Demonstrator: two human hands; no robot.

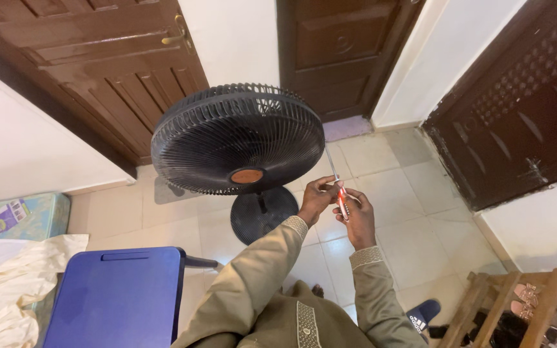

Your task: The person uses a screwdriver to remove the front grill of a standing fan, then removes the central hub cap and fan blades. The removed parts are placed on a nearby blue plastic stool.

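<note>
Screwdriver being held at the rim of a black pedestal fan, centre of frame.

The right hand is closing its grip around the red handle while the left hand is pinching the shaft; the tip is pointing up toward the grille's right edge, seemingly a fastening step. Seating the tip squarely appears needed next. A blue chair is standing lower left.

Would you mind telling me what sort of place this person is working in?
Most likely a room or hallway in a home. Dark wooden doors open off a tiled floor, a black standing fan stands in the middle, and sandals sit on a wooden shoe rack by the wall.
</note>
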